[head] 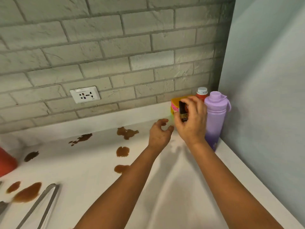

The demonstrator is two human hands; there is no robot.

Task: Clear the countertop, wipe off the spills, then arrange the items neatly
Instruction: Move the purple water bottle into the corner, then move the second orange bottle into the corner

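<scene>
Both bare arms reach from 6 o'clock toward the corner at about 2 o'clock, where the white countertop (165, 187) meets the grey brick wall (115, 47) and a plain pale wall (267, 80). The right hand (191, 123) is closed around a small dark packet (183, 111), fingers curled over its top and thumb on its near side; the packet stands upright in front of an orange and pink box (175, 104), though whether its base rests on the counter is hidden by the hand. The left hand (159, 131) is loosely open with fingers curled, holding nothing, just at 9 o'clock of the right hand and low over the counter; contact with the surface cannot be told. At 3 o'clock of the right hand a lilac water bottle (215, 119) stands upright against the pale wall, and behind it, at about 1 o'clock, a red bottle with a white cap (202, 93) stands in the corner. Brown spills (127, 133) are scattered over the counter from the back edge toward 8 o'clock, with the biggest patch (28, 192) near the lower left. Metal tongs (42, 207) lie at 7 o'clock, pointing away toward the wall. A red object (6, 161) is cut off by the frame at 9 o'clock. A white wall socket (85, 94) sits in the brick at 11 o'clock.
</scene>
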